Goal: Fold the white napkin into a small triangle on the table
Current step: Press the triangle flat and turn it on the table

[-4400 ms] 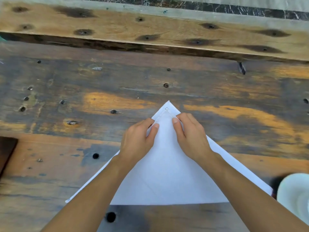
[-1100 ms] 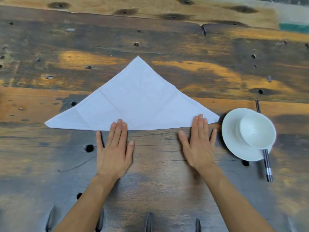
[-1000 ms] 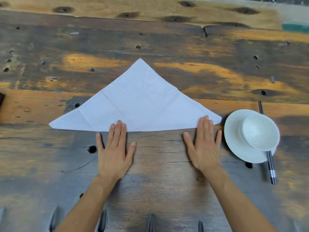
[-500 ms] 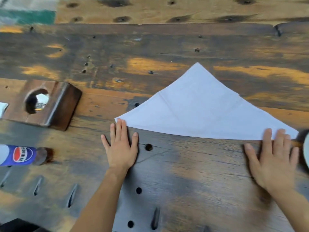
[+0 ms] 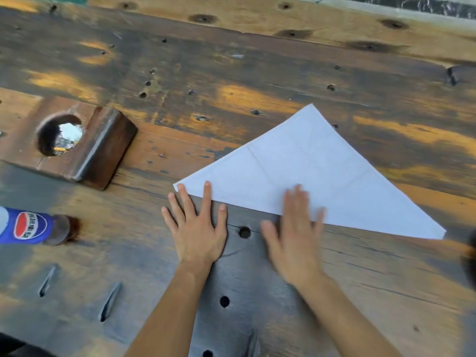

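The white napkin (image 5: 314, 173) lies flat on the worn wooden table (image 5: 231, 73) as a large triangle, apex pointing away, long folded edge toward me. My left hand (image 5: 197, 228) rests flat with fingers spread, its fingertips on the napkin's left corner. My right hand (image 5: 293, 235) is blurred, flat and open, with its fingers over the middle of the napkin's near edge. Neither hand grips anything.
A dark wooden block with a round hole (image 5: 64, 143) sits at the left. A Pepsi bottle (image 5: 31, 225) lies on its side at the left edge. Several drilled holes and slots mark the table near me.
My right hand has slid left along the near edge from the napkin's right corner to its middle. My left hand stays at the left corner. The view has shifted left.
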A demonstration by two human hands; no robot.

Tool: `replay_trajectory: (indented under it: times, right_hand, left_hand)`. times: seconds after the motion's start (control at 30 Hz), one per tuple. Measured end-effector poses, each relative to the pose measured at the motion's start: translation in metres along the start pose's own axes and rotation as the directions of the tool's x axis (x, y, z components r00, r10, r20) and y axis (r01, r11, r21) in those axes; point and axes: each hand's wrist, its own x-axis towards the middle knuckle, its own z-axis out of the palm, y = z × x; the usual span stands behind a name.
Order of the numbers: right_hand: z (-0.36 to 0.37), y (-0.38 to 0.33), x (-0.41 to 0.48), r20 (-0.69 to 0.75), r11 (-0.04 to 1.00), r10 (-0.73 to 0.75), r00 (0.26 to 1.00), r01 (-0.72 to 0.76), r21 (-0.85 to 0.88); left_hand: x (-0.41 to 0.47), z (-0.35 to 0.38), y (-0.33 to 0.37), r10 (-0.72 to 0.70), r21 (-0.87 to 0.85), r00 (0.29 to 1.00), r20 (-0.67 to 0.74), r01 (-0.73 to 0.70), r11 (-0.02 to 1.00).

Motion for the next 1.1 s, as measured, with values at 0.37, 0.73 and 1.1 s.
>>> replay_trajectory:
  times: [0.37,0.73,1.1]
  right_hand:
    - [0.035,-0.043,0.035,0.234,0.982,-0.077,0.969,0.114,-0.149]
    - [0.001,0.048,0.011,0.139,0.986,0.118,0.983,-0.1,-0.133]
    - [-0.058,0.184,-0.011,-0.003,0.892,0.431,0.902,-0.427,-0.146]
  left_hand:
    - [0.002,0.002,0.0,-0.003,0.004,0.999,0.037,0.003,1.0]
    - [0.012,-0.003,0.023,-0.197,-0.138,0.979,0.042,0.201,0.97]
    - [0.011,-0.002,0.024,-0.225,-0.131,0.974,0.011,0.224,0.966]
